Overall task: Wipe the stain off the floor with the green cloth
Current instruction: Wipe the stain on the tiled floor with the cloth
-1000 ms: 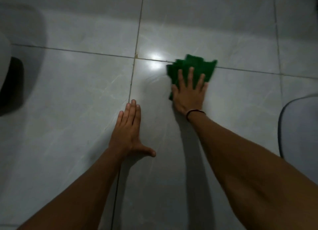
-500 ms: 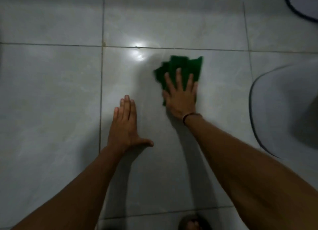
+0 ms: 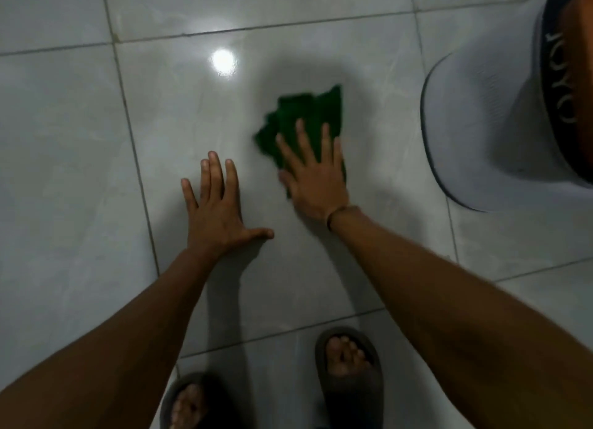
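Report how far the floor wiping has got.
Done: the cloth is down flat on the floor. In hand: the right hand presses on it with fingers spread, while the left hand braces on the tile. Left: unclear; no stain is distinguishable on the glossy tile in this dim view, so I cannot confirm it is gone.

Glossy pale grey floor tiles [image 3: 80,178] with dark grout lines lie under me, a round light reflection [image 3: 223,62] gleaming ahead.

The only lettering that could be read was pale "JOYO", running down the dark band [image 3: 560,85] on the grey rounded object [image 3: 487,133] at the right edge, its remaining letters cut off above.
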